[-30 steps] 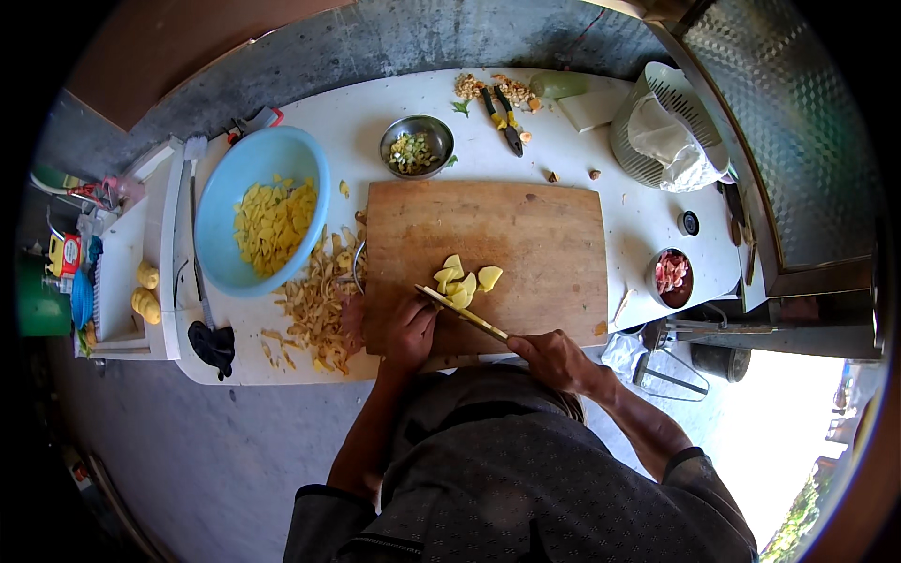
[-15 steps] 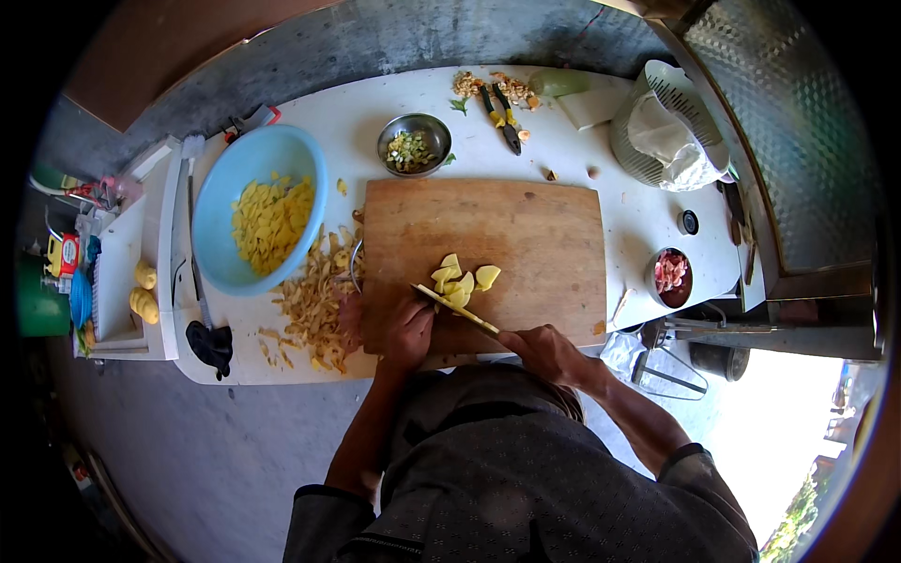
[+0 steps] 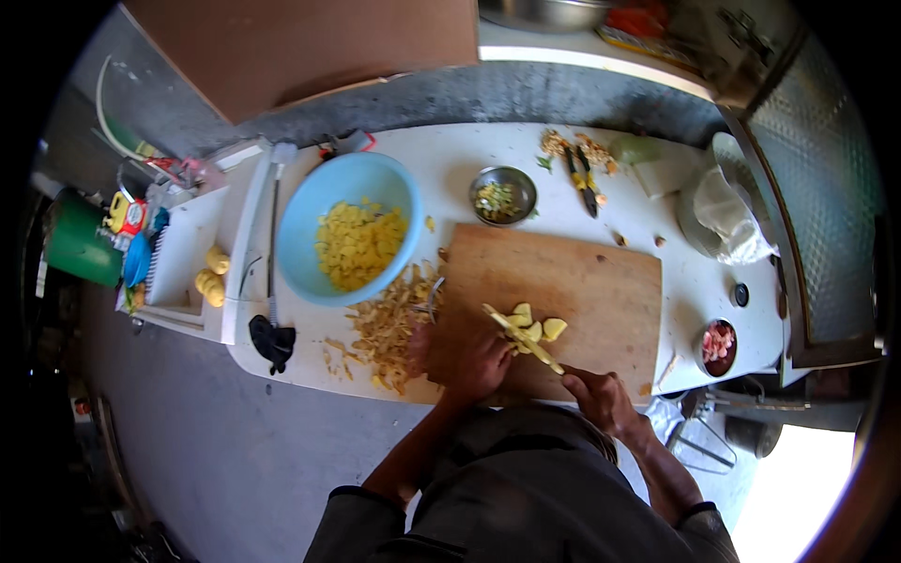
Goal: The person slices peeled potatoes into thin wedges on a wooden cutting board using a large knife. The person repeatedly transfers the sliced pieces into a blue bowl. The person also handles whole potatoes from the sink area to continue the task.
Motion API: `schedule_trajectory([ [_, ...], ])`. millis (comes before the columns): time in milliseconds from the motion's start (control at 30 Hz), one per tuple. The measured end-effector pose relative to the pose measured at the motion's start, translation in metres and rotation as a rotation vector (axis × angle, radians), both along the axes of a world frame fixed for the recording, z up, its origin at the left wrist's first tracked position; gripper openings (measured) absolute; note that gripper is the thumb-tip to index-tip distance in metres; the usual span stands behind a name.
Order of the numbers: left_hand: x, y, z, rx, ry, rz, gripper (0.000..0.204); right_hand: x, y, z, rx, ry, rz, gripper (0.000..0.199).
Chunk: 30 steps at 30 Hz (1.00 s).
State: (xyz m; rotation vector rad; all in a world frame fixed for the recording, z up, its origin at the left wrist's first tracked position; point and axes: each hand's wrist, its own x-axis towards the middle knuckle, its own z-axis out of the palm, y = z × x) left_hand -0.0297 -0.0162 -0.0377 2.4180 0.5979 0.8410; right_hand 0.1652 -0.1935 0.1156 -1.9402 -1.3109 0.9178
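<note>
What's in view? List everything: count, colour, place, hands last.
Table: 1, white, centre
Board: 1, brown, on table
Knife: 1, pale, over board
Basin: 1, blue, board's left
Potato slices: many, yellow, board and basin
Peelings: heap, tan, beside basin
Metal bowl: 1, silver, beyond board
Pliers: 1, black and yellow, far edge
Whole potatoes: at least 2, yellow, left ledge
Basket: 1, pale, far right
Bag: 1, white, in basket
Small bowl: 1, dark, right, holding meat
Lid: 1, black, right
Bundle: 1, black, left
Bucket: 1, green, left
Left hand: 1, bare, by knife
Right hand: 1, bare, holding knife
</note>
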Motion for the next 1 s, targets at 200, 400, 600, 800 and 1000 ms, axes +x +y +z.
schedule_trajectory([
  [200, 0.005, 0.004, -0.001, -0.153, 0.108, -0.068, 0.014, 0.007, 0.018, 0.026, -0.037, -0.107, -0.021, 0.044],
  [400, 0.0, 0.008, 0.012, -0.298, 0.013, 0.017, 0.007, 0.004, 0.034, 0.041, 0.042, -0.22, -0.047, 0.045],
  [600, -0.024, 0.045, 0.051, -0.422, -0.346, 0.16, 0.015, -0.007, 0.07, 0.053, 0.117, -0.303, 0.006, 0.044],
  [800, -0.077, 0.135, 0.112, -0.119, -0.559, 0.448, 0.017, -0.025, 0.132, 0.061, 0.257, -0.418, 0.108, 0.04],
  [1000, -0.113, 0.253, 0.141, 0.044, -0.359, 0.434, 0.016, -0.047, 0.218, 0.067, 0.259, -0.571, 0.243, 0.032],
])
